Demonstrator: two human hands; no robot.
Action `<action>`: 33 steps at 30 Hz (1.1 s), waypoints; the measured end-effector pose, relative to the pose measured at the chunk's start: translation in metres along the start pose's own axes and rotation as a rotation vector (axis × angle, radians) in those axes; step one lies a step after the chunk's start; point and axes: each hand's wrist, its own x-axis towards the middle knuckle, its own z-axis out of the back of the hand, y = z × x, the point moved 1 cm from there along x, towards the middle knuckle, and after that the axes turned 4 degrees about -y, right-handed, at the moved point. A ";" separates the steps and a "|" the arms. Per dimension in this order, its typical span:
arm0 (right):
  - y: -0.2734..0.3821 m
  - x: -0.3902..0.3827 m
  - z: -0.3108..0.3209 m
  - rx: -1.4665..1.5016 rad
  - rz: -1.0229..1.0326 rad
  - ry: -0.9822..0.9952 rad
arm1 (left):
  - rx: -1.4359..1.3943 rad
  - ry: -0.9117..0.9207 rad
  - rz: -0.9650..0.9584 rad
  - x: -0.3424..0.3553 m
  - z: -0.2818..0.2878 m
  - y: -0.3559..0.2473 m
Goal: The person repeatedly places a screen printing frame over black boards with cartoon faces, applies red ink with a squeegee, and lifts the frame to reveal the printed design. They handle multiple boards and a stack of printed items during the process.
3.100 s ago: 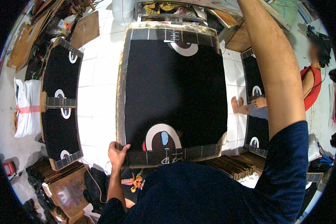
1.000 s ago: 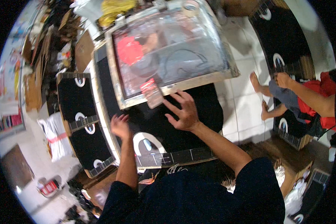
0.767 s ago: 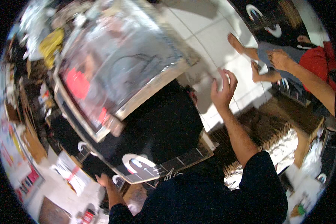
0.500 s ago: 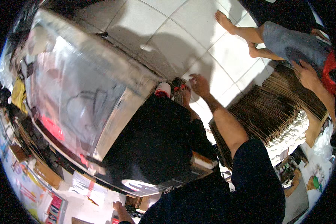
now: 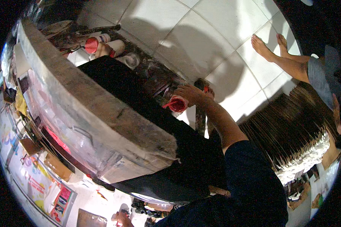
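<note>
My right hand (image 5: 191, 95) reaches forward with its fingers curled against the side of a pale cup of red paint or ink (image 5: 177, 104). The cup's open mouth tilts toward me, and some of the fingers are hidden. Down at the lower edge, my left hand (image 5: 122, 218) is closed around a small item with red on it, too small to make out. A large wooden frame with a translucent, stained sheet (image 5: 136, 132) stands tilted in front of my body, to the left of my right hand.
Another round container of red (image 5: 91, 44) and white bottles stand at the far left on a dark plank. To the right is a long stack of brown boards (image 5: 288, 125) with white edges. Beyond it are a person's bare legs (image 5: 291, 68) on white floor tiles.
My right hand has closed in on the cup, which now tips toward me. The wooden frame appears more steeply tilted, and more containers show behind it. The person's legs appear farther right.
</note>
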 end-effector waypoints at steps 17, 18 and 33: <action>0.151 -0.150 0.269 0.472 -0.544 -1.272 | -1.446 -2.001 0.758 -0.018 0.308 0.104; 0.179 -0.151 0.295 0.360 -0.389 -1.280 | -1.393 -2.061 0.574 -0.043 0.355 0.094; 0.582 0.038 0.352 0.399 0.391 -0.562 | -2.094 -2.025 -0.626 -0.071 0.442 0.074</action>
